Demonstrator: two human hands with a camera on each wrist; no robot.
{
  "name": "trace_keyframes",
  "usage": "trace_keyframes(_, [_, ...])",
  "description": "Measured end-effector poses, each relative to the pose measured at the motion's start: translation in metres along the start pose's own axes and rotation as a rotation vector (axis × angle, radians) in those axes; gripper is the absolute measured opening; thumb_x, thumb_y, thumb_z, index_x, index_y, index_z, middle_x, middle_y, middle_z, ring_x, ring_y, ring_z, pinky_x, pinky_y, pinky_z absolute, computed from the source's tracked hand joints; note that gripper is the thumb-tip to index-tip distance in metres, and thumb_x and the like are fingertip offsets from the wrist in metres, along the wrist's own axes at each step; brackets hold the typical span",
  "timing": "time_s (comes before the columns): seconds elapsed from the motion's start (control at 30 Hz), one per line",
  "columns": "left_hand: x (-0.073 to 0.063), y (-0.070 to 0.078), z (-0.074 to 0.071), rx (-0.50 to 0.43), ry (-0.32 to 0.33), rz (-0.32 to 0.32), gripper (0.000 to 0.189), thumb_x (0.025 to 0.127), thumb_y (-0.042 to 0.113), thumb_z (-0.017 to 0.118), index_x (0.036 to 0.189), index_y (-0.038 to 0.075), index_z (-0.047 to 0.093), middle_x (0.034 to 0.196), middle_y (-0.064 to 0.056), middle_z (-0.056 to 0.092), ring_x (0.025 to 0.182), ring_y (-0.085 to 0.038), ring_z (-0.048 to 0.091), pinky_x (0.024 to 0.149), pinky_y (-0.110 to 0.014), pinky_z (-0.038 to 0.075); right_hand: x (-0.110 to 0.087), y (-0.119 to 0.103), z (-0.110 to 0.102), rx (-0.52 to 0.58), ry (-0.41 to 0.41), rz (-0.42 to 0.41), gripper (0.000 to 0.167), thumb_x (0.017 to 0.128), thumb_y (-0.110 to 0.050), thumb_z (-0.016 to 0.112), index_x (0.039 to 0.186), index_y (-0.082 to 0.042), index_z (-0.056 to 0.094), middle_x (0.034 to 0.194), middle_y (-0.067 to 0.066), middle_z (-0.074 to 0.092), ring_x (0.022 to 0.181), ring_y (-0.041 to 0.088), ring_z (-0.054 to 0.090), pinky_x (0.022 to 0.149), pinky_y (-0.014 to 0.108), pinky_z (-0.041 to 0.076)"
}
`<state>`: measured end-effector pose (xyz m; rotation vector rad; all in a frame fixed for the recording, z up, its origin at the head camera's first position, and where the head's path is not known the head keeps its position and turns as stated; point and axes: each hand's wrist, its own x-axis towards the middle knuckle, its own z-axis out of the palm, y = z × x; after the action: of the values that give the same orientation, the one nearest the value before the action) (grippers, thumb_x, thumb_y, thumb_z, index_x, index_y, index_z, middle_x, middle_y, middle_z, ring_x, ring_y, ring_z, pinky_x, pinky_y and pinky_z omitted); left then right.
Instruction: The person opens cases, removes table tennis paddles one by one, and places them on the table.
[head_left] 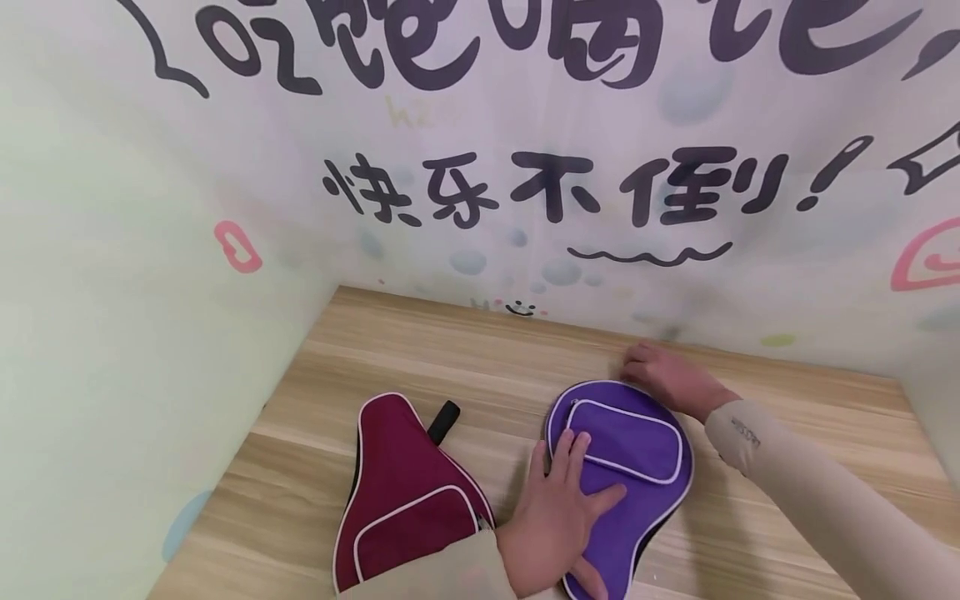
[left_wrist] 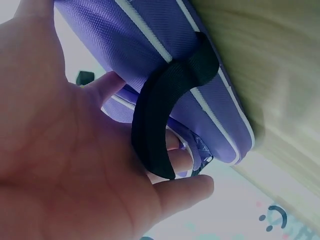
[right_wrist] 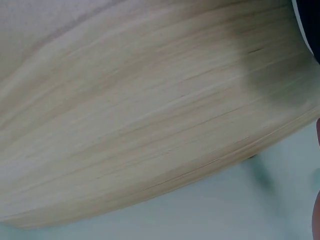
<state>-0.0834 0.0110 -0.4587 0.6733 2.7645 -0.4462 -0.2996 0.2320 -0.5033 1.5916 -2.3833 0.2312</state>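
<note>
A purple racket-shaped zip case [head_left: 637,517] with white piping and a front pocket lies on the wooden table, its round end toward the wall. My left hand [head_left: 551,508] rests over its near half, fingers spread and fairly straight. In the left wrist view, a black strap loop [left_wrist: 155,115] on the case's side stands out across that hand's fingers. At the far rim of the round end is my right hand [head_left: 671,379], fingers bent down beside the edge; cannot tell whether they pinch anything. Only slivers of this hand [right_wrist: 316,217] enter the right wrist view.
Left of the purple case lies a maroon case [head_left: 397,467] of similar shape, with a short black strap [head_left: 444,422] sticking out; my left sleeve [head_left: 442,575] overlaps its lower part. A printed wall [head_left: 465,283] rises behind the wooden table [head_left: 810,392], another along its left side.
</note>
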Motion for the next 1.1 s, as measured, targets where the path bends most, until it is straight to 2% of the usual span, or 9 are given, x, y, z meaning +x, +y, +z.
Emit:
trace_keyframes(0.1, [0.006,-0.007,-0.003,-0.014,0.017,-0.011,0.123,0.042,0.103,0.055,0.152,0.065,0.016,0.172,-0.008,0.017,0.161,-0.028,0.015,0.125,-0.051,0.031,-0.006,0.004,-0.001,-0.009,0.032,0.05,0.016,0.077,0.004,0.076,0.087,-0.009,0.074,0.085,0.003,0.064,0.081,0.018,0.061,0.072,0.038,0.056])
trace_keyframes(0.2, [0.014,-0.014,-0.007,-0.033,0.028,-0.02,0.123,0.043,0.102,0.056,0.153,0.064,0.018,0.172,-0.008,0.018,0.161,-0.028,0.016,0.124,-0.052,0.032,-0.016,0.007,-0.005,-0.016,0.024,0.14,0.013,0.081,0.004,0.075,0.088,-0.007,0.075,0.083,0.003,0.063,0.078,0.018,0.061,0.069,0.038,0.056])
trace_keyframes(0.37, [0.028,-0.027,-0.01,-0.057,0.06,-0.03,0.121,0.045,0.101,0.058,0.154,0.062,0.021,0.171,-0.009,0.021,0.16,-0.028,0.02,0.123,-0.053,0.033,-0.038,0.009,-0.011,-0.009,0.025,0.28,0.011,0.083,0.004,0.076,0.089,-0.004,0.076,0.083,0.005,0.067,0.079,0.023,0.064,0.072,0.042,0.057])
trace_keyframes(0.5, [0.037,-0.036,-0.01,-0.08,0.061,-0.029,0.118,0.048,0.099,0.059,0.154,0.061,0.022,0.172,-0.009,0.019,0.16,-0.028,0.019,0.123,-0.054,0.032,-0.06,0.003,-0.011,0.011,0.074,0.333,0.015,0.08,0.007,0.077,0.09,-0.005,0.076,0.083,0.005,0.071,0.08,0.023,0.067,0.074,0.043,0.057])
trace_keyframes(0.7, [0.041,-0.042,-0.012,-0.15,0.083,-0.009,0.118,0.05,0.094,0.065,0.155,0.057,0.027,0.171,-0.013,0.021,0.16,-0.03,0.02,0.122,-0.057,0.033,-0.09,-0.023,-0.01,0.022,0.152,0.377,0.026,0.072,0.011,0.082,0.091,-0.006,0.075,0.082,0.002,0.069,0.079,0.017,0.061,0.071,0.04,0.054])
trace_keyframes(0.83, [0.04,-0.045,-0.013,-0.201,0.093,0.008,0.117,0.051,0.091,0.068,0.155,0.055,0.03,0.171,-0.015,0.021,0.16,-0.032,0.02,0.122,-0.059,0.032,-0.1,-0.047,-0.009,0.056,0.186,0.407,0.033,0.067,0.012,0.084,0.092,-0.007,0.074,0.084,-0.001,0.07,0.079,0.014,0.061,0.072,0.03,0.053])
trace_keyframes(0.97, [0.041,-0.047,-0.01,-0.223,0.092,0.019,0.118,0.051,0.091,0.068,0.156,0.054,0.028,0.171,-0.015,0.02,0.16,-0.033,0.018,0.123,-0.059,0.031,-0.105,-0.074,-0.006,0.106,0.219,0.451,0.027,0.072,0.005,0.085,0.09,-0.013,0.075,0.083,-0.007,0.071,0.077,0.007,0.062,0.073,0.016,0.05])
trace_keyframes(1.1, [0.042,-0.047,-0.009,-0.223,0.096,0.021,0.12,0.05,0.091,0.068,0.156,0.053,0.028,0.171,-0.015,0.02,0.16,-0.033,0.018,0.122,-0.06,0.032,-0.105,-0.1,-0.004,0.156,0.233,0.488,0.025,0.074,0.002,0.084,0.088,-0.017,0.075,0.084,-0.011,0.071,0.077,0.002,0.064,0.073,0.01,0.049])
